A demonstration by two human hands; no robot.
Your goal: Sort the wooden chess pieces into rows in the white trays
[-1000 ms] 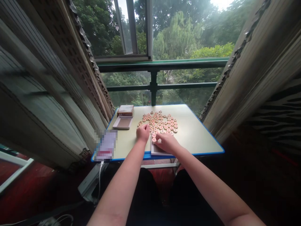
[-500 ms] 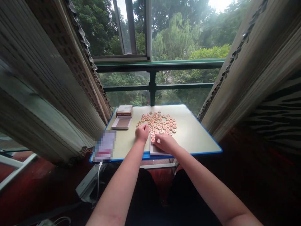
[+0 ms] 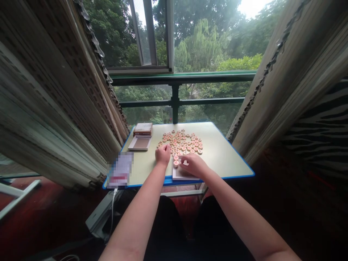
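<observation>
Several round wooden pieces with red or dark characters (image 3: pixel 196 149) lie spread over the middle of the pale table (image 3: pixel 228 159). My left hand (image 3: pixel 163 154) rests closed at the left edge of the pieces; what its fingers hold, if anything, is hidden. An open, shallow white box (image 3: pixel 181 174) sits at the front edge, with two red-marked pieces (image 3: pixel 176 164) one behind the other at its left side. Over this box is my right hand (image 3: pixel 193 164), its thumb and index finger curved and apart beside those pieces, with nothing visible between them.
At the back left lie a stack of boxes (image 3: pixel 143 128) and an open tray (image 3: pixel 140 143). A blurred phone-like object (image 3: pixel 120 169) with a white cable (image 3: pixel 112 210) is at the front left corner. Beyond the table stand a green railing (image 3: pixel 212 77) and curtains (image 3: pixel 261 90).
My right hand's thumb and index finger have come off the red-marked pieces and parted slightly. My left hand stays closed in about the same place. The view has shifted a little.
</observation>
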